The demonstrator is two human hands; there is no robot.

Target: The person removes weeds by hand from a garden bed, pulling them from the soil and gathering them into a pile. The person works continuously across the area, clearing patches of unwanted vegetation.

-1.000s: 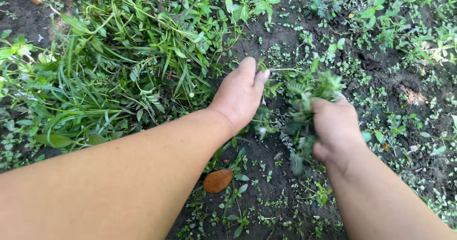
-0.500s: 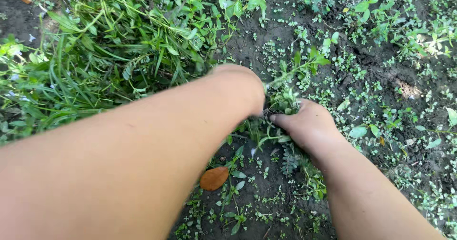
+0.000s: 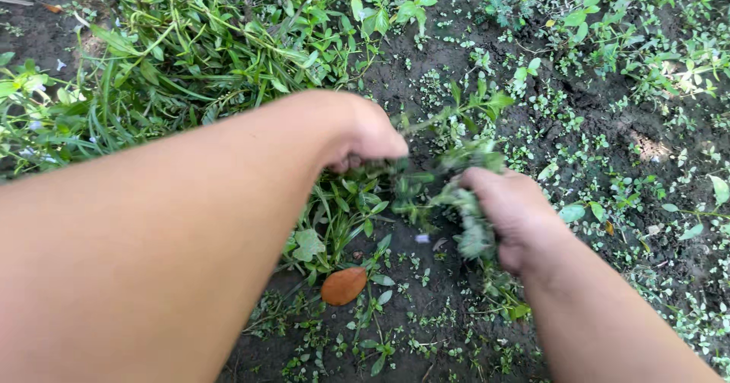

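We looked down on 2 bare forearms reaching over dark soil point(image 3: 449, 330) dotted with tiny seedlings. Our left hand point(image 3: 363, 136) was curled into a loose fist, knuckles up, its fingers closed on a few green stems at its underside; how tightly it pinched them we could not tell, since the fingertips were hidden beneath the hand and that patch was blurred. Our right hand point(image 3: 511, 212), just at 4 o'clock from the left one, was wrapped shut around a bunch of pulled weeds point(image 3: 465, 204), whose leafy ends spilled out at 10 o'clock toward the left hand and hung down past the thumb side. The 2 hands sat near each other, with the weeds bridging the gap between them.

At 10 o'clock from the hands lay a broad heap of long grassy weeds point(image 3: 190, 56), reaching the upper left edge of the view. A single brown dry leaf point(image 3: 344, 286) rested on the soil at 6 o'clock from the left hand, beside low green plants point(image 3: 334, 216) rooted beneath the left wrist.
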